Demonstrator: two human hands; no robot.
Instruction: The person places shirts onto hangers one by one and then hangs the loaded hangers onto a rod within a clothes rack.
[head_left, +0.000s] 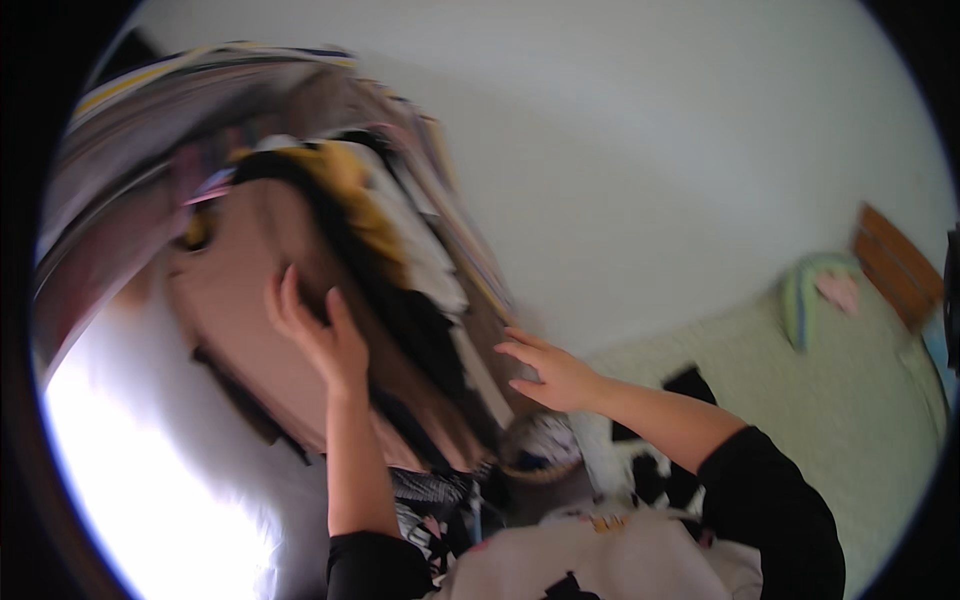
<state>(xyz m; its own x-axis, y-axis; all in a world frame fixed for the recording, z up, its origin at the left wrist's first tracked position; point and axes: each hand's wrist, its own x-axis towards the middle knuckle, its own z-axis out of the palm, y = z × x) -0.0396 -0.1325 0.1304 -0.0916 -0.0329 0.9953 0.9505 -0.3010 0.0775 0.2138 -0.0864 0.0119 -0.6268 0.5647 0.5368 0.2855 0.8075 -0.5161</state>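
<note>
My left hand (319, 341) is held up, thumb and fingers apart, in front of a pinkish-brown garment (247, 300). Nothing shows in its grasp, and whether it touches the cloth is hard to tell. The garment hangs in a row of clothes. Behind it are a black garment (352, 255), a mustard-yellow one (367, 206) and a white one (431, 277). My right hand (555, 371) reaches from the right with its fingers spread and holds nothing. It is nearest the lower side edge of a striped cloth cover (480, 270) around the clothes.
A round basket (540, 469) with cloth in it stands below my right hand. Black and white cloths (660, 465) lie beside it. At right is a pale green bed surface (825, 390) with a green and pink item (802, 300) and a brown wooden panel (896, 270). Glare fills the lower left.
</note>
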